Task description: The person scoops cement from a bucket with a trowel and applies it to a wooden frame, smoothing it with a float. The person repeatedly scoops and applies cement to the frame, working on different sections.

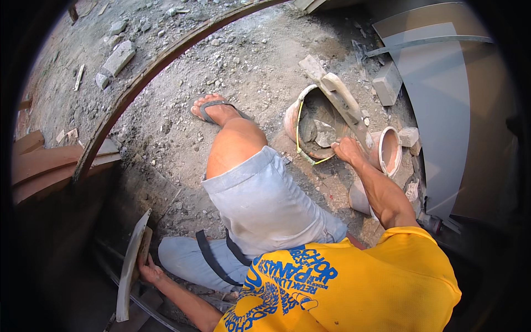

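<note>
Right hand (347, 150) grips the trowel (324, 134), probably stiff and light (heavier loaded), best held at its rear. Left hand (150, 271) clasps a board (130, 268).

Bucket (291, 120): plastic, we reckon, matt and crusty
Trowel (325, 134): dull metal, kinda rough
Float (131, 268): smooth-ish, matt
Shirt (381, 276): soft-looking matt cloth
Ground (171, 99): super rough, gritty and stony where we look
Panel (431, 99): smooth, pretty matt to us

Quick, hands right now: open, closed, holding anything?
Left hand: closed, holding a plastering float.
Right hand: closed, apparently on the trowel in the bucket; the grip itself is hidden.
</note>
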Motion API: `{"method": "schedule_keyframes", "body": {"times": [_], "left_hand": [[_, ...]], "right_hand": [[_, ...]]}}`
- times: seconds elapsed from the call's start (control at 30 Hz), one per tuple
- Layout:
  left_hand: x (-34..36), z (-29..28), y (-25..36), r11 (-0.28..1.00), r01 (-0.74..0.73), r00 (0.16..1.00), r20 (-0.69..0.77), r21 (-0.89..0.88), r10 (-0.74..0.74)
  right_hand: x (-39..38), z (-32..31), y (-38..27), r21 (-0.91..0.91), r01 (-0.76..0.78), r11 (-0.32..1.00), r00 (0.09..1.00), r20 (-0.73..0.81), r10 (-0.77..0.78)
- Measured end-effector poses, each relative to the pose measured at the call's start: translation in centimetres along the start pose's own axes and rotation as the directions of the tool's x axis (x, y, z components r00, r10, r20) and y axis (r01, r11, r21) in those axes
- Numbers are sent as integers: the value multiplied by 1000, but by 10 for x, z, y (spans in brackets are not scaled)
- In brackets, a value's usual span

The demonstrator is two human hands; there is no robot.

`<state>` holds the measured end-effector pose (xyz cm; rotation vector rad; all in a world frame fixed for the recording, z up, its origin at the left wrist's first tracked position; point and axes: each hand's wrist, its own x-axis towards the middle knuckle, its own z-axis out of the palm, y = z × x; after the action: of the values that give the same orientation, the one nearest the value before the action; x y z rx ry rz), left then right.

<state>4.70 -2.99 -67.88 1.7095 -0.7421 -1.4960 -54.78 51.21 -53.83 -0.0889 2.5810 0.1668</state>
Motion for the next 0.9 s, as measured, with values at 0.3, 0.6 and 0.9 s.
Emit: {"method": "schedule_keyframes", "body": {"times": [0.3,0.6,0.9], "left_hand": [[23,-42,-6,999,-47,980,193,3,45],[24,-28,-5,998,49,998,26,46,-50],[19,-26,3,998,43,999,27,-42,-42]], "right_hand": [[28,40,-4,670,-742,-25,662,726,-186],[10,-15,46,676,-729,-111,670,670,-319],[8,-64,7,-397,45,917,997,-41,-67]]}}
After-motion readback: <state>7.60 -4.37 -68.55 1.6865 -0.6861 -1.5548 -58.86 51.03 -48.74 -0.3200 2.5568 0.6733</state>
